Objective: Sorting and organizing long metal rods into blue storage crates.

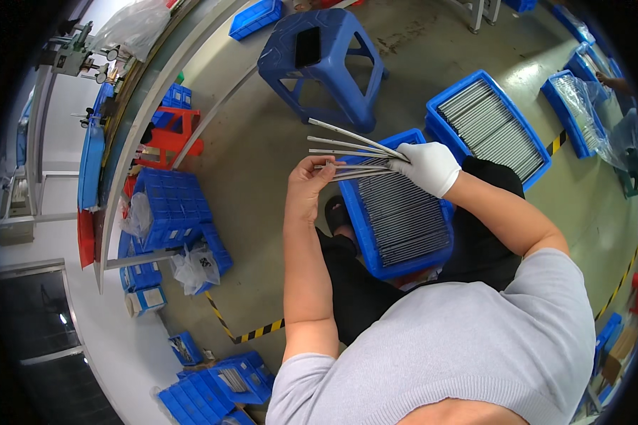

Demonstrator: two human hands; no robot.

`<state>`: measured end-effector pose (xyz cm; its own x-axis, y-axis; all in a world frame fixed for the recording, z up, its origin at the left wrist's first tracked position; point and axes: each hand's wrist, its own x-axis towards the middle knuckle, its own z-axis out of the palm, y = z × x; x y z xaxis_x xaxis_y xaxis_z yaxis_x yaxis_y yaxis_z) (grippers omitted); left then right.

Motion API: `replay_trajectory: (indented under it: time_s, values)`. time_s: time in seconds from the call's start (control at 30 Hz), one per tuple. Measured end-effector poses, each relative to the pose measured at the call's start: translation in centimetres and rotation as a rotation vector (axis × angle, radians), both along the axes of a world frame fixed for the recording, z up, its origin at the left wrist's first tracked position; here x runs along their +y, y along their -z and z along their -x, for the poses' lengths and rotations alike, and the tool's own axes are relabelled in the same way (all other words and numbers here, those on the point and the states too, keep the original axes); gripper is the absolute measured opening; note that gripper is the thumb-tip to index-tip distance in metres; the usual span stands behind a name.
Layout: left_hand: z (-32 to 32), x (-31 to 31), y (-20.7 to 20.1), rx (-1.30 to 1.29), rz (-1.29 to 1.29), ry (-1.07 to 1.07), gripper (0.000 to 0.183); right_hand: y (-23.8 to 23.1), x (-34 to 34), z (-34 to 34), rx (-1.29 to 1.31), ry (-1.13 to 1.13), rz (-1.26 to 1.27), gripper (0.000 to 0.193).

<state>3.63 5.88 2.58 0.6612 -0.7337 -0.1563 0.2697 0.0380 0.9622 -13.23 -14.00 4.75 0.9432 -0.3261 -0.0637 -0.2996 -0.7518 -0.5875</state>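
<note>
Several thin grey metal rods (347,153) fan out leftward from my right hand (429,168), which wears a white glove and is closed around their right ends. My bare left hand (310,185) pinches the left ends of the lower rods between thumb and fingers. The upper rods spread apart, their left ends free. Beneath my hands, between my knees, stands a blue crate (363,237) with rows of similar rods (407,219) lying in it. Touching its far right side is a second blue crate (436,129), filled with lighter-looking rods (492,124).
A blue plastic stool (340,78) with a black phone (308,47) on it stands ahead. Stacked blue crates (170,205) and a workbench (145,106) line the left. At far right, another person's hand (609,81) is near a plastic-covered crate (570,117). Striped tape (262,331) marks the floor.
</note>
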Motion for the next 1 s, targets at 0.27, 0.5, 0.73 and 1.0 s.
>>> replay_trajectory:
  time_s: [0.27,0.5,0.73,1.0]
  values:
    - [-2.4,2.7,-0.3,-0.168,-0.191,-0.244,0.022,-0.5,-1.0,0.2,0.079,0.01,-0.058,0.035]
    - [-1.3,1.8,0.0,0.013,-0.071,-0.185,0.025,0.4,-0.7,0.1,0.122,-0.059,-0.156,0.036]
    - [-1.7,1.6,0.2,-0.004,-0.081,-0.129,0.022,-0.8,-0.5,-0.1,0.144,-0.063,-0.115,0.036]
    - [0.0,0.3,-0.7,-0.002,-0.081,-0.01,0.02,-0.4,-0.5,-0.1,0.181,-0.061,-0.213,0.035]
